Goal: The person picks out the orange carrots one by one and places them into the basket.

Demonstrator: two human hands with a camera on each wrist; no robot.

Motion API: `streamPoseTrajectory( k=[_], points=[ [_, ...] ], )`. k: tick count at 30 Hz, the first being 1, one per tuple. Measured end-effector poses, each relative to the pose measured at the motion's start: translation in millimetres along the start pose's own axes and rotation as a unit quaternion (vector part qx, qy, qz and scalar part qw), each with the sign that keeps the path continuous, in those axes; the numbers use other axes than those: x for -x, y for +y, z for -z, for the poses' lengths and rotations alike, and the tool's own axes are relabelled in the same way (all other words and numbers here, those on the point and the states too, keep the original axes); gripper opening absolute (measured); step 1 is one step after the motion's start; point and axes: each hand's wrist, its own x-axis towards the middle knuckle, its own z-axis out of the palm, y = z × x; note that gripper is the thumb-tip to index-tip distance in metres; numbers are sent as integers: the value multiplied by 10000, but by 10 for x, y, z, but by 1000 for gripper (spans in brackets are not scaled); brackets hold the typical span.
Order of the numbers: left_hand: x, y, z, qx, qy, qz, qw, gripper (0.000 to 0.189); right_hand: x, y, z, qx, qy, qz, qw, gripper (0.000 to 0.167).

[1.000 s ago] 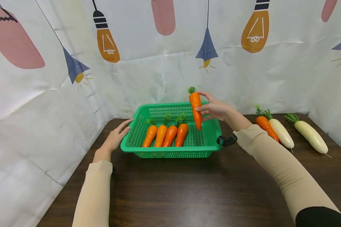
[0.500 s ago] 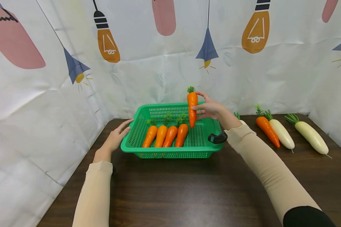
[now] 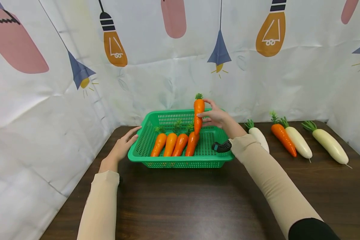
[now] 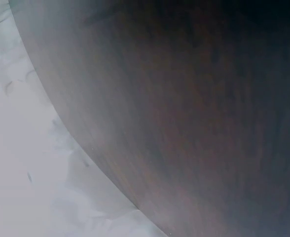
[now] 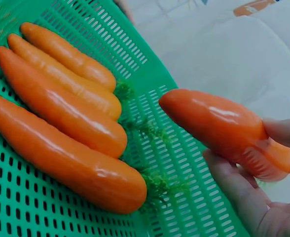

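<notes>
My right hand pinches an orange carrot by its upper part, leafy end up, over the green basket. In the right wrist view, thumb and fingers hold that carrot near its thick end. Several carrots lie side by side in the basket's left half, green tops toward the back wall. The held carrot's tip overlaps the rightmost one in the head view; whether they touch I cannot tell. My left hand rests against the basket's left rim with extended fingers. The left wrist view catches mainly the tabletop.
Right of the basket lie a white radish partly behind my right arm, another carrot, and two more white radishes, one beside that carrot and one farther right. A patterned curtain hangs behind the dark table.
My right hand has carried the carrot leftward over the basket, toward the row of carrots. A white radish behind the right arm has come into view. My left hand has stayed put.
</notes>
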Motion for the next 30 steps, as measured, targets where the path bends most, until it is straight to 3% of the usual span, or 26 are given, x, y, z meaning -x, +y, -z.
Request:
streamPoseTrajectory(
  k=[6, 17, 25, 30],
  points=[
    [9, 16, 0, 26, -3, 19, 10000, 56, 2, 25, -12, 245, -90, 15, 9997, 90],
    [14, -5, -7, -148, -20, -57, 9999, 56, -29, 90, -37, 1636, -323, -42, 9860, 90],
    [7, 2, -6, -155, -13, -68, 9999, 56, -52, 109, -26, 1783, -294, -194, 9833, 89],
    [3, 3, -4, -131, -30, -51, 9999, 56, -54, 132, -11, 1954, -535, -414, 9784, 88]
  ],
)
